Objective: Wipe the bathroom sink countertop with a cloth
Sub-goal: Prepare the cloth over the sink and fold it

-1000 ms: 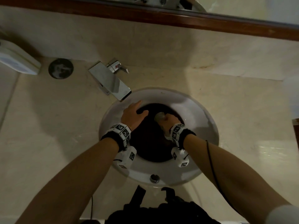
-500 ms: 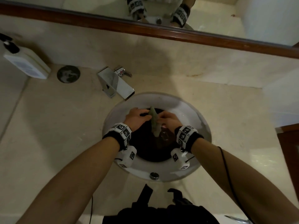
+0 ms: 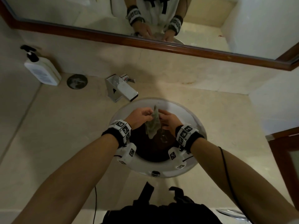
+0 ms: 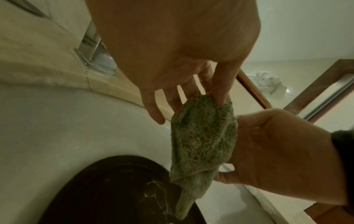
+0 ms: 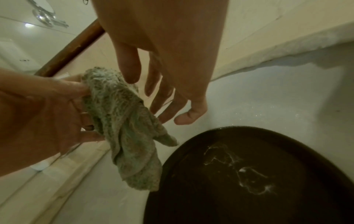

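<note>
A wet grey-green cloth (image 3: 153, 125) hangs over the round white sink (image 3: 191, 120), its lower tip near the dark water in the basin. My left hand (image 3: 145, 114) pinches the cloth's upper left edge between thumb and fingers. In the left wrist view the thumb presses into the cloth (image 4: 205, 136) and the little finger sticks out free. My right hand (image 3: 161, 117) is on the cloth's right side. Its fingers (image 5: 166, 106) are straight and spread behind the cloth (image 5: 124, 121), and the thumb hovers by the top fold. The beige countertop (image 3: 64, 135) surrounds the sink.
A chrome faucet (image 3: 121, 89) stands at the sink's back left. A white pump bottle (image 3: 42, 70) and a dark round disc (image 3: 77, 81) sit by the back wall at left. A wood-framed mirror (image 3: 161, 21) runs above. A white wall (image 3: 275, 102) bounds the counter on the right.
The cloth has come up out of the basin, where my right hand held it bunched low. My left hand left the basin edge and took hold of it. The view tilted upward.
</note>
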`<state>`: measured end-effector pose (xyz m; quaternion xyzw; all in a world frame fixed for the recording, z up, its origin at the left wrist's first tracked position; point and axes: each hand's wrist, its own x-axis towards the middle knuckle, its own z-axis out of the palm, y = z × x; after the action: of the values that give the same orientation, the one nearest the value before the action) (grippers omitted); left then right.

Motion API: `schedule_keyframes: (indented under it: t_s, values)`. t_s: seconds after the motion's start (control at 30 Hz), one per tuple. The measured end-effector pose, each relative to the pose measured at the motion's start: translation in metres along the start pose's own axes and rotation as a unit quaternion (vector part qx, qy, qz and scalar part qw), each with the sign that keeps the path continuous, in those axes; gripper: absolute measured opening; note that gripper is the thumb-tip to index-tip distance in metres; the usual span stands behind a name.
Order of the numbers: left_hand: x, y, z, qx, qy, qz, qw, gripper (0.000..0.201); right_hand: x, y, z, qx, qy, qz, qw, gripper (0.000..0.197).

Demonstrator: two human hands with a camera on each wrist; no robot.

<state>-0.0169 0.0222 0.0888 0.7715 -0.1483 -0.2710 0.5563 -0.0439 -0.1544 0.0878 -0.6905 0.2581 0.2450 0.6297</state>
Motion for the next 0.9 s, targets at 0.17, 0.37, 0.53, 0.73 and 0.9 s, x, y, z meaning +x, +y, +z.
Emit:
schedule_keyframes:
  t_s: [0.17, 0.37, 0.53, 0.73, 0.9]
  values:
    - [-0.009, 0.0, -0.007, 0.017, -0.005, 0.013, 1.0, 0.006, -0.004, -0.005, 0.01, 0.063, -0.002, -0.012, 0.998, 0.05]
    - [-0.018, -0.009, -0.017, 0.05, 0.045, -0.018, 0.998, 0.008, -0.013, -0.009, 0.013, 0.053, 0.047, -0.044, 0.997, 0.019]
    - [-0.025, -0.009, -0.022, 0.105, 0.08, -0.036, 0.991, 0.005, -0.023, -0.008, 0.018, 0.032, 0.056, -0.088, 0.994, 0.007]
    - [-0.032, 0.003, -0.02, 0.13, 0.065, -0.057, 0.988, 0.023, -0.03, -0.008, 0.031, 0.009, 0.089, -0.128, 0.988, 0.013]
    - [-0.038, 0.003, -0.027, 0.074, 0.02, -0.083, 0.994, 0.037, -0.034, -0.003, 0.037, 0.016, 0.105, -0.117, 0.987, 0.015]
